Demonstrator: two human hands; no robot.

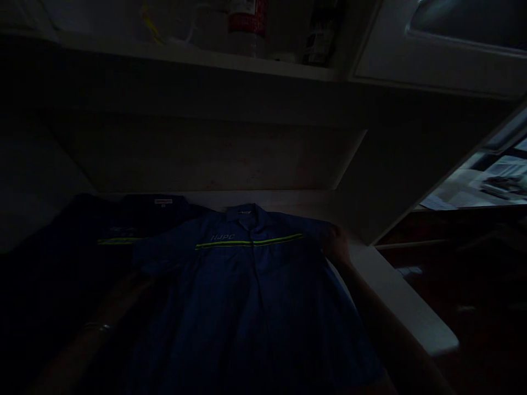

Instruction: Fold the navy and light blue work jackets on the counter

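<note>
A blue short-sleeved work shirt [247, 285] lies front side up, its collar pointing away from me. It has a yellow-green chest stripe and the letters NJPC. My right hand [338, 246] is closed on the end of the shirt's right-side sleeve. At the left-side sleeve, my left hand [138, 280] is close against the hem. Its fingers are lost in the dark, so I cannot make out their grip. A bracelet circles the left wrist. To the left lies a second dark garment [119, 219] with a similar stripe and a collar label, partly under the blue shirt.
The shirts lie on a white surface [403, 302] within a recess. Overhead runs a shelf [197, 57] holding a bottle with a red label [247, 22] and a dark container [320, 38]. A side panel [395, 153] bounds the right, with reddish floor [465, 285] beyond. The light is very dim.
</note>
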